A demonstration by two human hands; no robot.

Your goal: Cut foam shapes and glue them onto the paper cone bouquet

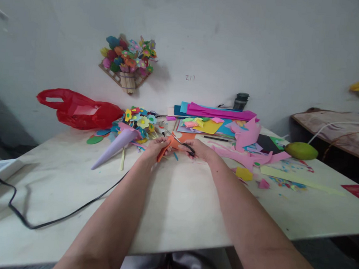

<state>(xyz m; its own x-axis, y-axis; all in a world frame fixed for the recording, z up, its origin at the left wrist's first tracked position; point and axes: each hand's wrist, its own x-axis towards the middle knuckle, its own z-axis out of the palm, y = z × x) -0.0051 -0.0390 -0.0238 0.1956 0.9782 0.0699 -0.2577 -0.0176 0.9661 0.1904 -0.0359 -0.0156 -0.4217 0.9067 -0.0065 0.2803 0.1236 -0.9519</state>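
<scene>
My left hand [155,148] is closed on a piece of orange paper [175,141], part of which hangs down below the fingers. In my right hand [200,149] is a pair of scissors [191,149] with dark handles, its blades pointing left across the orange sheet. Whether the blades are apart is too small to tell. Just left of my left hand lies a lilac paper cone [117,146], with a bunch of colourful paper flowers [139,120] behind it.
A red plastic bag [84,111] stands at the back left. Stacked coloured sheets [219,112] lie against the wall. Pink paper offcuts [249,155] and a green mango-like fruit [301,150] are to the right. A black cable [65,217] crosses the table [185,214] at left.
</scene>
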